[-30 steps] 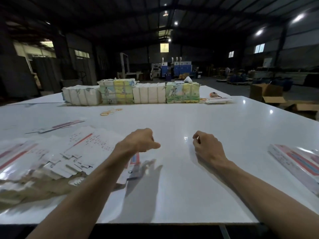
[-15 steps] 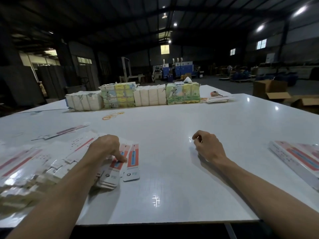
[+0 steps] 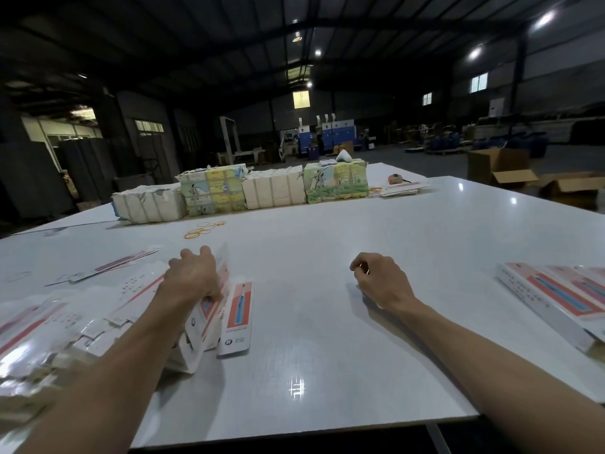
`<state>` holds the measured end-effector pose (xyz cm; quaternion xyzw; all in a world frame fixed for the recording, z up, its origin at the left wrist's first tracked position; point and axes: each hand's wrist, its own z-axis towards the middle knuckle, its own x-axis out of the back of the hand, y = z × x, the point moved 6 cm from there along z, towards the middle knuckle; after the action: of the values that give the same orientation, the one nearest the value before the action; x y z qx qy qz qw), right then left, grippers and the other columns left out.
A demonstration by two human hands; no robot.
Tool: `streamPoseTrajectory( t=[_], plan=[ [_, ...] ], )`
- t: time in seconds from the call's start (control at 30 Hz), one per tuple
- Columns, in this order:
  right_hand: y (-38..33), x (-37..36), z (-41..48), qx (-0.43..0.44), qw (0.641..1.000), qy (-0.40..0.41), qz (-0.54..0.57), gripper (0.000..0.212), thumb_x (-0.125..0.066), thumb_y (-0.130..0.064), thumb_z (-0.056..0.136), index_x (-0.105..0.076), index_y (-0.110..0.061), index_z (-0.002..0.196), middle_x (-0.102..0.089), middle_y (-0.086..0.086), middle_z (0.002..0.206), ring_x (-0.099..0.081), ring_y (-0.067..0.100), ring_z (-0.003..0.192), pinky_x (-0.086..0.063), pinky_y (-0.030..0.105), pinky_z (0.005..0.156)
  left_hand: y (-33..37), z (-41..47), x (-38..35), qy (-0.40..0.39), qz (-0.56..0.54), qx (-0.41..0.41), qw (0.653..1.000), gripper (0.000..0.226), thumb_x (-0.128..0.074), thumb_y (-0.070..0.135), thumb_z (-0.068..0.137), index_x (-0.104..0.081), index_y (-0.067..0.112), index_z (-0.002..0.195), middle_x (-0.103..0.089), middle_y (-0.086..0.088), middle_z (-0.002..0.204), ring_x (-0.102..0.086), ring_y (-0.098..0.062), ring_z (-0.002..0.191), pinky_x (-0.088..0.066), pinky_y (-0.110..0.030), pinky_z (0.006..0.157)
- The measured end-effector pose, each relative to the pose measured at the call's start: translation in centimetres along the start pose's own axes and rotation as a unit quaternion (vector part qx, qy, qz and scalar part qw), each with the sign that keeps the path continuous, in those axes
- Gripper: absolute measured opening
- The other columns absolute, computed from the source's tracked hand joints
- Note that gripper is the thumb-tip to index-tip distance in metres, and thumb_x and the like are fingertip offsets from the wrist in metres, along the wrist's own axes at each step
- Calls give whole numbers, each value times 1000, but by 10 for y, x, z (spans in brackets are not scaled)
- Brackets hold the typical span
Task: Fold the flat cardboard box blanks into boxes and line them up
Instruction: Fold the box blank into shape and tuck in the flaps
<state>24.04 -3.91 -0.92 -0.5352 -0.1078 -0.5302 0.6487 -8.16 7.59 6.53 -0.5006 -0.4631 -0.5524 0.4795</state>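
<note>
Item: white-and-red flat cardboard box blank (image 3: 209,306), tilted up from the loose pile near the white worktop (image 3: 327,339) left edge, gripped by left hand (image 3: 193,280); right hand (image 3: 381,281) curled, seemingly empty, mid-worktop; best lift one blank only.

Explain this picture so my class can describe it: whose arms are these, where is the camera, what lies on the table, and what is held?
There is no machine here: a person works with bare hands. The camera sits on the person's head, looking forward and down, so both forearms enter from below. The left hand grips a flat box blank, tilting it up from the pile of blanks. A single blank lies flat beside it. The right hand rests curled on the white table; whether it holds anything small is unclear. Folded boxes lie at the right, with rubber bands and wrapped bundles farther away.
</note>
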Motion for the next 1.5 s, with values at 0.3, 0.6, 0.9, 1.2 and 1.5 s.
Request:
streamPoseTrajectory(
  t=[0.3,0.6,0.9,1.2,1.5],
  plan=[
    [1,-1,1,2,1000,-1,11,26,-48,-14,97,-73,-20,104,-68,-8,89,-61,19,84,-46,32,70,1,-3,-33,37,107,13,993,74,-70,50,94,-36,24,154,-40,-16,149,-39,-35,142,-42,-52,113],
    [2,-2,2,2,1000,-5,10,25,-49,-15,98,-73,-21,104,-70,-6,92,-64,19,86,-50,34,75,19,-2,-18,133,207,-21,969,68,-75,45,91,-47,13,144,-53,-10,137,-51,-27,128,-41,-42,109],
    [1,-4,5,18,998,2,61,23,-49,-18,99,-70,-28,102,-68,-11,75,-67,4,65,-49,30,68,78,7,6,-72,-239,-200,948,15,-65,34,99,-63,22,108,-76,-4,100,-73,-19,84,-58,-34,73],
    [-8,16,3,88,980,110,139,19,-51,-8,107,-66,-9,119,-68,0,94,-65,10,80,-55,26,76,179,-47,-87,-383,-721,-157,556,35,-51,38,105,-56,21,136,-76,-19,119,-76,-40,104,-64,-47,79],
    [-27,19,6,189,973,128,45,38,-58,-28,106,-55,-20,143,-50,3,131,-50,16,122,-62,45,87,178,-44,-99,-352,-764,-177,512,66,-35,70,103,-70,19,127,-74,-20,111,-74,-38,87,-62,-46,74]
  ],
)
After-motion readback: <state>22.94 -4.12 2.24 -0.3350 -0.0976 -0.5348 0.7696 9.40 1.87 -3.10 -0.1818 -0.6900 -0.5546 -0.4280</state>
